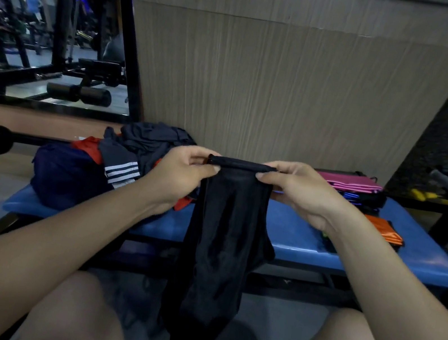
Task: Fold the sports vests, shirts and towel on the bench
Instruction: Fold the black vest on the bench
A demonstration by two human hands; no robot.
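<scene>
Black, thin vest (223,238) hangs limp over the padded blue desk (308,243). I see my left hand (183,173) and right hand (299,190) pinching its rolled top edge.

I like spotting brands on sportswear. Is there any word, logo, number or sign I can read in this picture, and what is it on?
No readable text anywhere.
Three white stripes, no letters: on the dark garment in the unfolded heap at the left of the blue padded bench.
Thin black vest pinched by the left hand and right hand: no print visible.
Pink folded cloth: stripes only.
</scene>
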